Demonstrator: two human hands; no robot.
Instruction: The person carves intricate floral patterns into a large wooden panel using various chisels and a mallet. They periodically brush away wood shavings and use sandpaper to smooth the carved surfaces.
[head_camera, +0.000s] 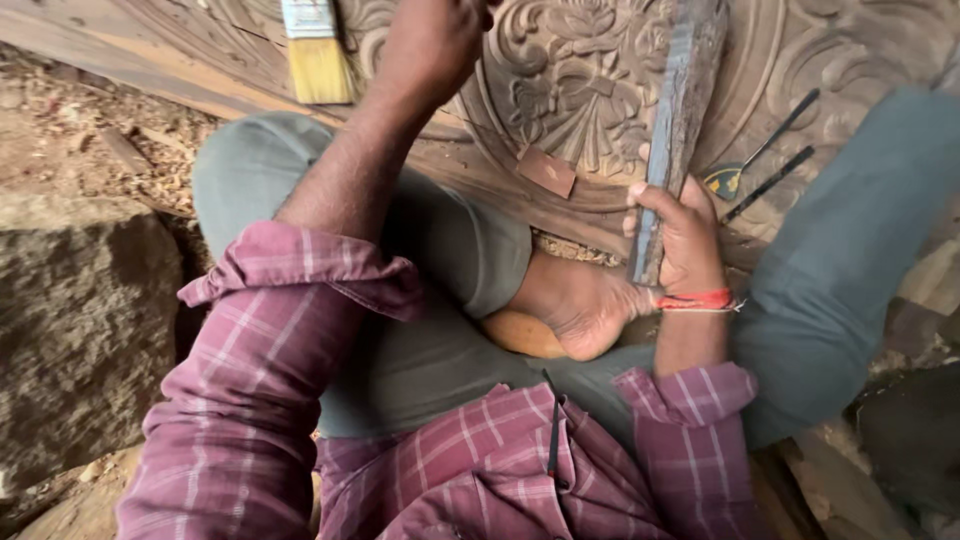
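Observation:
A carved wooden panel (570, 70) with floral relief lies in front of my crossed legs. My right hand (685, 235) grips a long dark wooden block (680, 110), held upright over the carving. My left hand (435, 40) is raised over the panel near the top edge of the view, fingers curled. Whatever it holds is cut off by the frame. A red thread band sits on my right wrist.
A yellow-bristled paintbrush (318, 55) lies on the panel at upper left. Two thin dark chisels (770, 160) and a small flat brown piece (547, 172) rest on the carving. A big grey stone (80, 320) sits at left; wood chips litter the dirt.

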